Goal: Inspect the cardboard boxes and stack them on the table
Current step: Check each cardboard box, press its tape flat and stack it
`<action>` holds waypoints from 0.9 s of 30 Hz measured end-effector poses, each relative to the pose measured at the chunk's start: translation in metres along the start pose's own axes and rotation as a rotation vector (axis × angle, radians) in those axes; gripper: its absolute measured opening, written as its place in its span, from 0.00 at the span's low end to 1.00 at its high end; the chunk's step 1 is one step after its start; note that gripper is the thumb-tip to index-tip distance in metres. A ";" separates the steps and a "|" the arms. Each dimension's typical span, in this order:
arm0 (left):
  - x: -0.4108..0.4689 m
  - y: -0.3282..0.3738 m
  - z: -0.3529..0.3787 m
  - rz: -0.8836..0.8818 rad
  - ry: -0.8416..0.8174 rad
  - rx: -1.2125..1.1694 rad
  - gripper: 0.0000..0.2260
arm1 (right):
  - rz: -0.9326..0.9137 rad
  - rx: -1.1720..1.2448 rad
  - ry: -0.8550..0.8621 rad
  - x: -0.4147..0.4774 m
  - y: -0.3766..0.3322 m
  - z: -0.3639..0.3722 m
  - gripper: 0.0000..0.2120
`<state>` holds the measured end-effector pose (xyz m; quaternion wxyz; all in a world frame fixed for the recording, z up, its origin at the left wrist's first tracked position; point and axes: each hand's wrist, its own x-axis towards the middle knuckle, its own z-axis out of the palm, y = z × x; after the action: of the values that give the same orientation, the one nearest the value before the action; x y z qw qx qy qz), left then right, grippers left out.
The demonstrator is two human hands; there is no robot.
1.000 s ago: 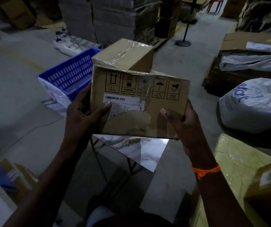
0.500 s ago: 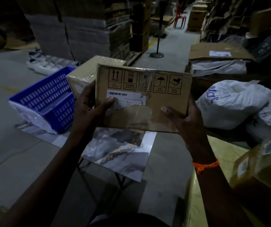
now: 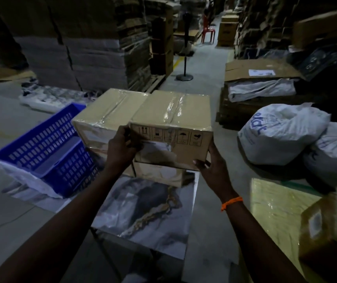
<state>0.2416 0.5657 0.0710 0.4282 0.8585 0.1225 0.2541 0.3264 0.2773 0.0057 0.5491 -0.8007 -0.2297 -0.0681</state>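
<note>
Box (image 3: 171,117) tipped level over lower box (image 3: 159,172); left hand (image 3: 120,149), right hand (image 3: 212,170) gripping.

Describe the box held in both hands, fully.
The held box is brown cardboard, clear tape along its top, handling symbols and a white label on its near face. It is level, on or just above a lower box. The left hand grips its left edge, the right hand its lower right corner.

Box (image 3: 171,117) between left hand (image 3: 121,149) and right hand (image 3: 212,170): tan, black symbols. Basket (image 3: 47,148) left of left hand: blue lattice. Tabletop (image 3: 143,217) below: grey-white marble, gold veins.
</note>
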 end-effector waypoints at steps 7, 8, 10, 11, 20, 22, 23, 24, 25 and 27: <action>0.045 -0.056 -0.003 0.188 0.004 0.497 0.25 | 0.055 -0.084 0.015 0.016 0.028 0.046 0.41; 0.052 -0.063 -0.007 0.211 0.014 0.532 0.26 | 0.064 -0.092 0.014 0.020 0.031 0.051 0.41; 0.065 -0.078 -0.013 0.229 -0.014 0.487 0.31 | 0.070 -0.106 0.007 0.025 0.035 0.056 0.42; 0.072 -0.082 -0.016 0.225 -0.059 0.447 0.34 | 0.066 -0.111 -0.003 0.027 0.036 0.058 0.44; 0.099 -0.101 -0.026 0.394 -0.232 0.329 0.21 | 0.149 -0.075 -0.001 0.040 0.043 0.089 0.45; 0.099 -0.109 -0.026 0.375 -0.193 0.240 0.19 | 0.145 -0.068 0.017 0.040 0.041 0.094 0.44; 0.100 -0.111 -0.026 0.368 -0.184 0.217 0.19 | 0.143 -0.066 0.033 0.039 0.040 0.097 0.45; 0.102 -0.112 -0.026 0.363 -0.177 0.208 0.19 | 0.142 -0.063 0.049 0.039 0.039 0.098 0.47; 0.102 -0.113 -0.025 0.362 -0.174 0.207 0.18 | 0.142 -0.058 0.060 0.038 0.038 0.099 0.50; 0.101 -0.113 -0.024 0.373 -0.180 0.217 0.18 | 0.140 -0.068 0.070 0.037 0.039 0.098 0.52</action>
<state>0.3140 0.6930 0.0263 0.2880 0.9266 -0.0505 0.2364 0.3628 0.3665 -0.0523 0.5325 -0.8302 -0.1513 -0.0655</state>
